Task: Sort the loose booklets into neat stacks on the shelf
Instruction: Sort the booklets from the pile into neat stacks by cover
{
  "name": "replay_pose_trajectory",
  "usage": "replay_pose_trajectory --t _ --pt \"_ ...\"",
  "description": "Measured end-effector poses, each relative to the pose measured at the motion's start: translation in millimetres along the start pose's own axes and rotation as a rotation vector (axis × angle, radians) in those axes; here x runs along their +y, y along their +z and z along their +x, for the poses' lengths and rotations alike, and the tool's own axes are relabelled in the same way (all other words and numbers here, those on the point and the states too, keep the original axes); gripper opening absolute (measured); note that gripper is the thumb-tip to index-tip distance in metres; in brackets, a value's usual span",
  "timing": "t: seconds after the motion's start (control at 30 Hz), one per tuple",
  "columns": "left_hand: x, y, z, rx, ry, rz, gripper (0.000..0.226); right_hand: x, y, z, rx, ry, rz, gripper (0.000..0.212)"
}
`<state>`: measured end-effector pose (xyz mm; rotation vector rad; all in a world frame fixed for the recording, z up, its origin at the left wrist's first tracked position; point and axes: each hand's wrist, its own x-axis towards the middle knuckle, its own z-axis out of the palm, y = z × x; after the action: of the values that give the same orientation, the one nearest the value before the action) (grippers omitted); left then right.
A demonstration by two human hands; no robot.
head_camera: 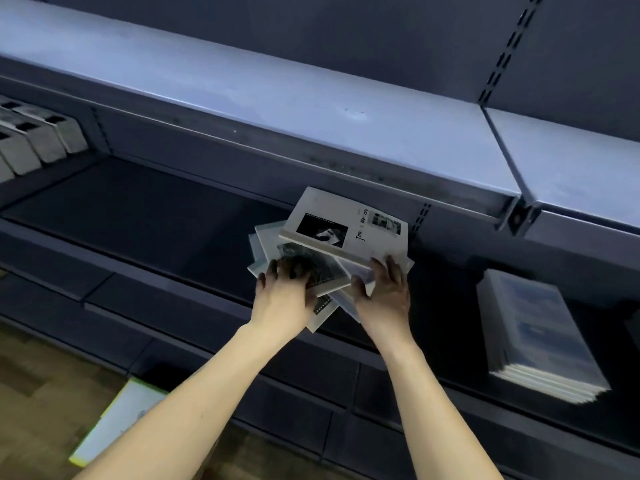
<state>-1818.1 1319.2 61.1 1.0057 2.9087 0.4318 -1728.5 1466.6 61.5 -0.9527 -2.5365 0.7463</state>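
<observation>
A fanned, untidy pile of several white booklets [332,233] lies on the dark lower shelf [145,216], the top one showing a black photo and printed lettering. My left hand [284,292] grips the pile's near-left corner, fingers curled over the covers. My right hand [384,289] grips the near-right corner, thumb on top and fingers around the edge. Further right on the same shelf stands a squared-up stack of booklets [540,334] with bluish covers.
A pale upper shelf [311,109] overhangs the pile closely. Grey boxes [38,140] line the far left of the lower shelf. One booklet with a yellow edge [117,420] lies on the wooden floor [41,386] below. A slotted upright [509,46] runs at the right.
</observation>
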Motion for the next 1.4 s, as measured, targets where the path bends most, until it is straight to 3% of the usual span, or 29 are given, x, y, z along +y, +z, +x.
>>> replay_pose_trajectory --t 0.27,0.37,0.8,1.03,1.2,1.4 --pt "-8.9 6.5 23.8 -0.051 -0.037 0.01 0.054 13.3 16.6 35.8 -0.074 0.058 -0.094 0.093" --pt "-14.1 9.5 27.5 -0.021 -0.03 -0.009 0.05 13.7 24.6 36.8 -0.09 0.064 -0.221 0.096" --pt "-53.7 1.4 45.9 0.061 0.151 -0.174 0.038 -20.5 57.1 11.9 0.419 0.109 -0.225 0.04" --pt "-67.7 8.2 44.7 0.088 0.258 -0.244 0.035 -20.6 55.4 1.2 0.532 0.037 -0.198 0.013" --pt "-82.1 9.0 41.7 -0.018 0.316 -0.258 0.041 -20.1 66.4 0.6 0.297 0.198 -0.098 0.047" --pt "-82.2 -2.8 44.3 -0.08 0.261 -0.297 0.057 -42.8 77.1 -26.3 0.329 0.207 -0.152 0.056"
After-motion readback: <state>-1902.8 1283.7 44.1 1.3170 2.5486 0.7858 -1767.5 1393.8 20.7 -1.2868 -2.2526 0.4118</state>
